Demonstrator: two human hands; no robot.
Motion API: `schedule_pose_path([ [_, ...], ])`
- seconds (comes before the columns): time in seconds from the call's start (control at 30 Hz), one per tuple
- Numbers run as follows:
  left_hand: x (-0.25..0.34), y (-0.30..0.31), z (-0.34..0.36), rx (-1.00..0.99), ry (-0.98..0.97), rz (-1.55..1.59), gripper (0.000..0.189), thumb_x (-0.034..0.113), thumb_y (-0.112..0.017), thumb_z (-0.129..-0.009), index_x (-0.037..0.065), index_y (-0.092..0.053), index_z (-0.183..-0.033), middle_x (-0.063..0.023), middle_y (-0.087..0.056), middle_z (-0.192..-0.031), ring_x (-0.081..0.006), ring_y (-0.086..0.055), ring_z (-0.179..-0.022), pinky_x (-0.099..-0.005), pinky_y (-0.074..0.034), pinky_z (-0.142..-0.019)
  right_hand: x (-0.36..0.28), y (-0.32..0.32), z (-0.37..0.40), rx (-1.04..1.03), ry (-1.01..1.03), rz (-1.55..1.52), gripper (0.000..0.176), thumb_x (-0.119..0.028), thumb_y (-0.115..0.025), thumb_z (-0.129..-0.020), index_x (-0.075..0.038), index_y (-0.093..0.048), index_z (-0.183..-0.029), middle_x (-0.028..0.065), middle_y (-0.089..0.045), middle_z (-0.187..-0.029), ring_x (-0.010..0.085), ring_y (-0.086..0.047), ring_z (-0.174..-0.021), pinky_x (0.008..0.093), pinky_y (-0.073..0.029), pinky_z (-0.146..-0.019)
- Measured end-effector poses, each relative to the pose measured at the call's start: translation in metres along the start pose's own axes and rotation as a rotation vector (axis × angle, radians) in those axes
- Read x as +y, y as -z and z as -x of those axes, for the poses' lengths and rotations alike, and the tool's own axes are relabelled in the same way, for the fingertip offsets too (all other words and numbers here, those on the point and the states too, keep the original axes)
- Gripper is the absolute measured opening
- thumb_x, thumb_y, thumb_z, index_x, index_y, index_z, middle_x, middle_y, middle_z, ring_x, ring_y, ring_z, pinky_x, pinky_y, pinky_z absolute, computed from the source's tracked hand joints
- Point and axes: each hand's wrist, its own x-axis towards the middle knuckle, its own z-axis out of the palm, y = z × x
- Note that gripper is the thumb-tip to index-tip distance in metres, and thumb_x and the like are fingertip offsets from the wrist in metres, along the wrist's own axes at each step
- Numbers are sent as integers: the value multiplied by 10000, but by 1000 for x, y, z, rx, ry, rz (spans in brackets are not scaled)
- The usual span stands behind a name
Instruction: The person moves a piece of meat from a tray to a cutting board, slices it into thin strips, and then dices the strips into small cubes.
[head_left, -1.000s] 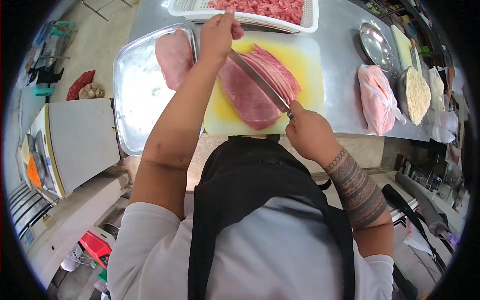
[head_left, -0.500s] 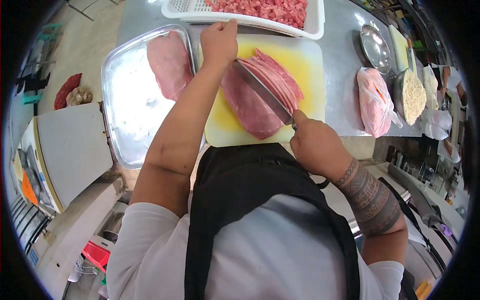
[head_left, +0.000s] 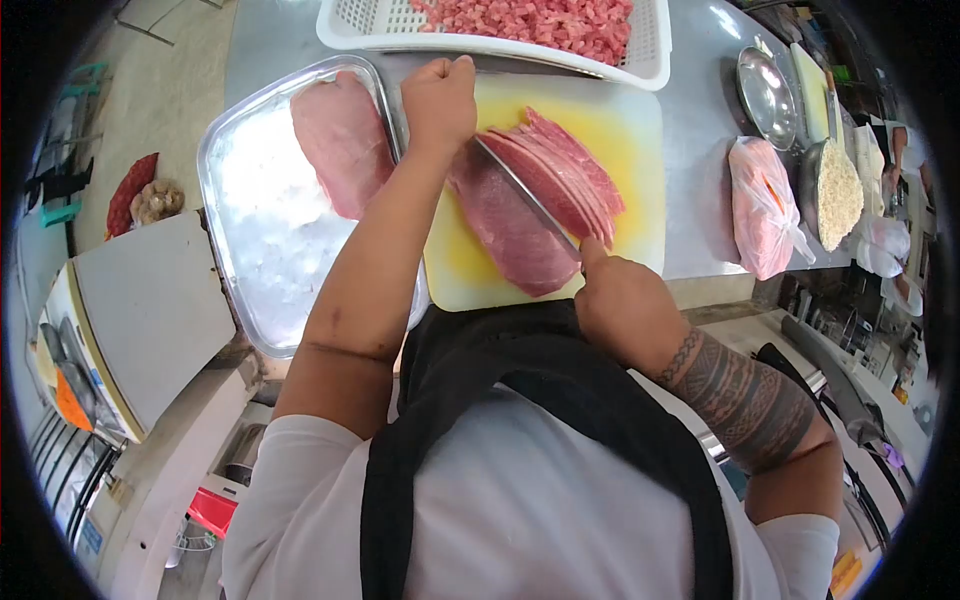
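My right hand point(head_left: 630, 305) is wrapped round the handle of a knife. The narrow-looking blade point(head_left: 530, 200) lies diagonally across a large slab of raw meat point(head_left: 520, 235), its tip close to my left wrist. Thin meat slices point(head_left: 565, 170) lean over one another on the blade's right side. Beyond the slab's far left end, my left hand point(head_left: 440, 105) is closed in a fist; what its fingers hold, if anything, is hidden. Slab and slices rest on a yellow-stained white cutting board point(head_left: 640, 130).
Left of the board, a metal tray point(head_left: 265, 230) bears another meat piece point(head_left: 345, 145). A white basket point(head_left: 345, 25) of diced meat point(head_left: 560, 30) stands behind. To the right are a tied plastic bag point(head_left: 760, 215), a metal bowl point(head_left: 768, 95) and a pan of pale crumbs point(head_left: 838, 195).
The blade has turned more upright, showing less of its flat side. The slices have spread a little to the right. My left hand stays closed in much the same place.
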Motion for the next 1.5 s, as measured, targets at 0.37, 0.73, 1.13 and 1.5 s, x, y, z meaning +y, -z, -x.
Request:
schedule_pose_path([
  [0.37, 8, 11, 21, 133, -359, -199, 344, 266, -706, -932, -7, -628, -737, -157, -657, -674, -297, -586, -612, -457, -496, -657, 34, -84, -22, 219, -9, 46, 170, -92, -541, -941, -6, -542, -1088, 274, -719, -844, 459, -731, -814, 573, -569, -730],
  [0.73, 26, 42, 188, -222, -432, -848, 523, 197, -839, -810, 33, -612, -1252, -221, -611, -1276, -435, -586, -1178, -508, -518, -969, 31, -58, -13, 258, 149, -88, 252, -99, -585, -911, 26, -530, -1123, 286, -714, -927, 483, -701, -935, 566, -549, -829],
  [1.13, 33, 33, 188, -342, -352, -925, 830, 223, -937, -724, 59, -512, -1418, -236, -488, -1401, -487, -492, -1276, -555, -448, -1070, 69, -68, 42, 139, 103, -53, 209, -77, -536, -942, 22, -538, -1126, 274, -728, -954, 464, -721, -939, 563, -565, -830],
  [1.5, 21, 42, 183, -330, -350, -856, 816, 249, -951, -704, 83, -549, -1394, -229, -499, -1410, -451, -469, -1303, -539, -415, -1089, 97, -90, 59, 179, 113, -83, 212, -101, -588, -916, 10, -542, -1091, 254, -711, -842, 461, -717, -854, 571, -565, -772],
])
